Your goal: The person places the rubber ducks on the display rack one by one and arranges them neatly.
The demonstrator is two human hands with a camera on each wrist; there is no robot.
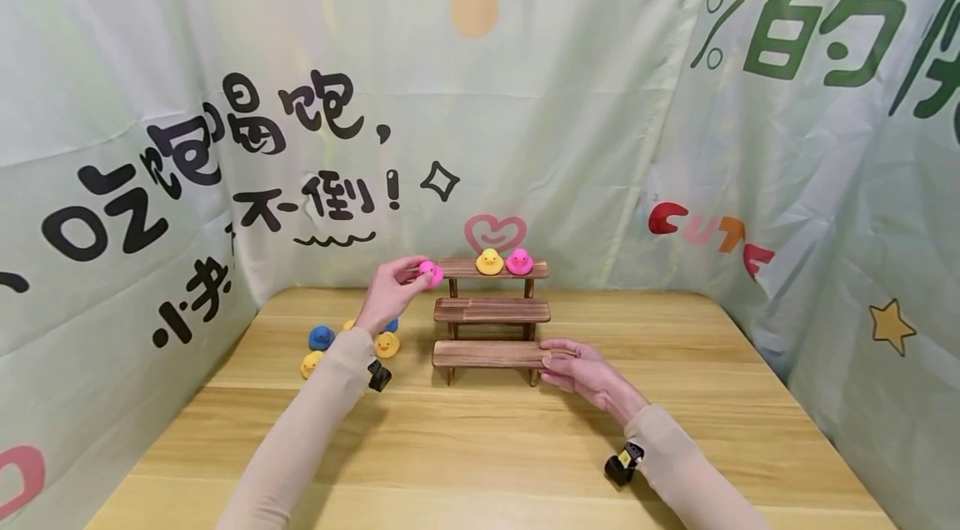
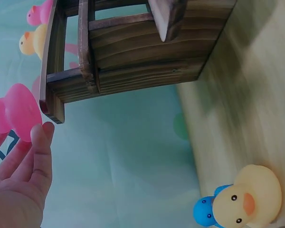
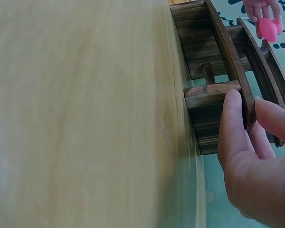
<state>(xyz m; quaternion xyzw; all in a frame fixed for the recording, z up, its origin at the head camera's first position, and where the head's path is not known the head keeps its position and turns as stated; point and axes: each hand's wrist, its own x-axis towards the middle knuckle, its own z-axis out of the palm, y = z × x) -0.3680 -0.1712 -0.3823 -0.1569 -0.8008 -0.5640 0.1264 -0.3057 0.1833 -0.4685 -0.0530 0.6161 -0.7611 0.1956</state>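
Observation:
A pink rubber duck [image 1: 430, 272] is pinched in my left hand [image 1: 394, 290], beside the left end of the top step of a three-step wooden stand [image 1: 491, 311]. In the left wrist view the pink duck [image 2: 20, 111] is held by the fingertips, near the stand's corner. A yellow duck [image 1: 490, 262] and another pink duck [image 1: 519, 262] sit side by side on the top step, toward its right. My right hand [image 1: 588, 376] grips the right end of the lowest step; the right wrist view shows thumb and fingers around the board [image 3: 232, 61].
Several blue and yellow ducks lie on the wooden table left of the stand, among them a blue duck [image 1: 321, 337] and a yellow duck [image 1: 387, 344], partly behind my left forearm. A printed curtain [image 1: 570, 97] hangs behind and at both sides of the table [image 1: 480, 455].

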